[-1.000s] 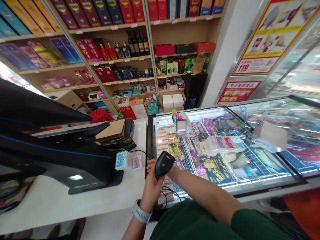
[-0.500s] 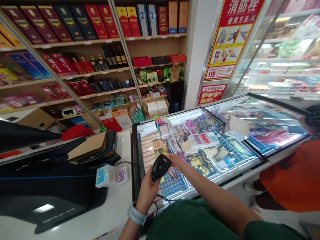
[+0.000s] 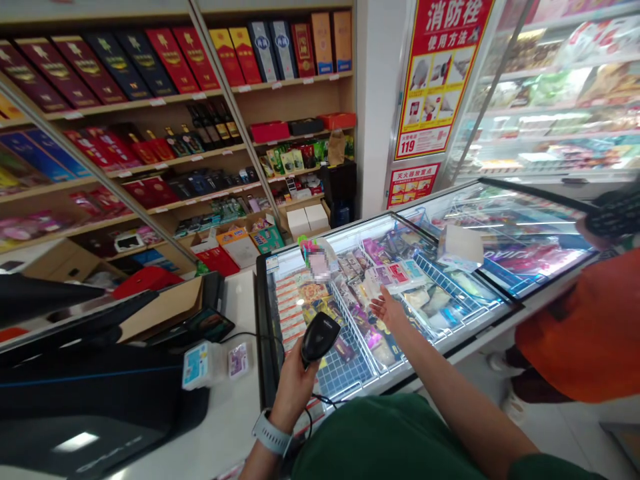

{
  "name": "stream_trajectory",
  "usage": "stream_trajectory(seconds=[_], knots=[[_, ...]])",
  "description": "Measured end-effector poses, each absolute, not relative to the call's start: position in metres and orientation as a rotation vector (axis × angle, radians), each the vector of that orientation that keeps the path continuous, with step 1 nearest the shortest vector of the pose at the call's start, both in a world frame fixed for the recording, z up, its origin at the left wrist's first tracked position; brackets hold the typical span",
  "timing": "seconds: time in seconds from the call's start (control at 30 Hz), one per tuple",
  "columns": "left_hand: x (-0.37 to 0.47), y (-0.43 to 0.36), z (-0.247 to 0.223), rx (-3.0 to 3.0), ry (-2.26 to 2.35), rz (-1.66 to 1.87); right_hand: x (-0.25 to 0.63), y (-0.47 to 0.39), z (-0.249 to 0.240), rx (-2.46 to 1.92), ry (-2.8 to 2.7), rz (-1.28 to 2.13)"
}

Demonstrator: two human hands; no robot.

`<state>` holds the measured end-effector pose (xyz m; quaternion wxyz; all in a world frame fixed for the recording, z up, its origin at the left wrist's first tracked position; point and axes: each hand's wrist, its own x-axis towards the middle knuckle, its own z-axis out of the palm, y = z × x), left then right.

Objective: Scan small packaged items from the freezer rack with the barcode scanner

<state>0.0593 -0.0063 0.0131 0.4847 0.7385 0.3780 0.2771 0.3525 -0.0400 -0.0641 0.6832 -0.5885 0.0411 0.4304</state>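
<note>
A black handheld barcode scanner (image 3: 321, 337) is gripped in my left hand (image 3: 296, 380), its cord trailing below. My right hand (image 3: 389, 310) is stretched over the glass-topped freezer (image 3: 345, 383), fingers apart and holding nothing. Just beyond its fingertips lies a row of plastic-boxed packs (image 3: 397, 275) with purple, red and blue labels, resting on the freezer top. I cannot tell whether the fingertips touch them. On the white counter to the left sit a blue-labelled plastic box (image 3: 197, 365) and a purple-labelled pack (image 3: 239, 360).
An open carton (image 3: 461, 247) stands on the freezer's right part. A person in orange (image 3: 580, 327) is at the right edge. The black checkout machine (image 3: 100, 393) fills the lower left. A small item with a colourful top (image 3: 306, 248) sits at the freezer's back left.
My right hand has moved from beside the scanner rightward and forward toward the boxed packs, its fingers now spread. The view has shifted slightly; my left hand keeps the scanner.
</note>
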Motion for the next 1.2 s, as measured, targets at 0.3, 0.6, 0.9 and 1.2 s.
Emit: stream_trajectory(seconds=[0.3,0.6,0.9,1.2], knots=[[0.060,-0.007,0.013,1.829,0.931,0.696,0.371,-0.032,-0.073,-1.308,0.140,0.864],[0.061,-0.007,0.011,1.825,0.925,0.734,0.374,-0.036,-0.081,-1.312,0.074,0.778],[0.060,-0.005,0.013,1.806,0.922,0.694,0.370,-0.035,-0.076,-1.422,-0.075,0.610],[0.058,-0.002,0.011,1.828,0.912,0.721,0.363,-0.032,-0.066,-1.610,-0.303,0.468]])
